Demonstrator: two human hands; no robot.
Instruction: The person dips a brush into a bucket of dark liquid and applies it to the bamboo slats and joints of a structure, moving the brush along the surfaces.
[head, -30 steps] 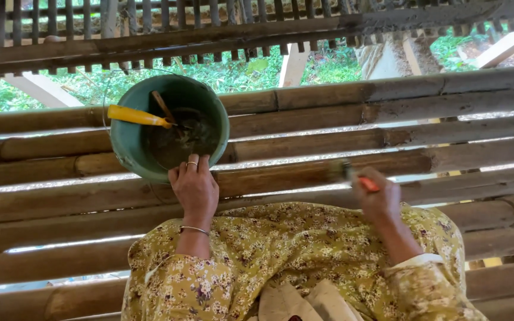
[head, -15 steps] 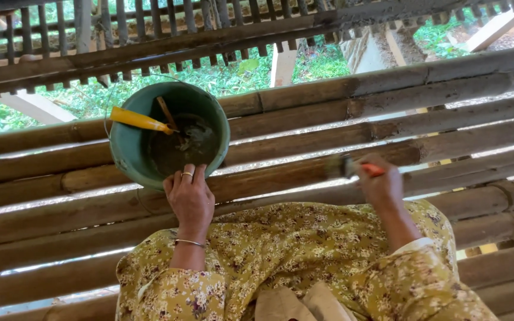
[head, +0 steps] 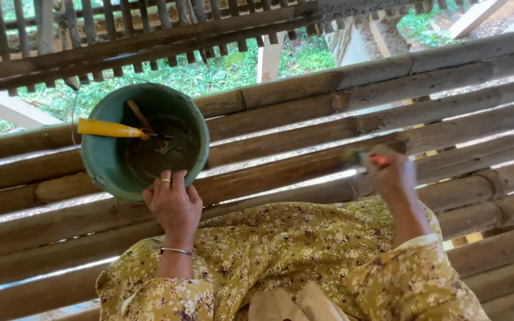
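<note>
My left hand (head: 174,205) rests its fingers over the near rim of the green bucket (head: 144,139), which sits on the bamboo floor (head: 304,128) just ahead of my lap. My right hand (head: 391,175) is closed around a small red-handled tool (head: 367,159), its tip against a bamboo pole. To work well, I judge I should keep the bucket steadied and the strokes short. Inside the bucket lies a dark grey wet mix, with a yellow-handled tool (head: 111,128) and a wooden stick (head: 141,119) propped in it.
</note>
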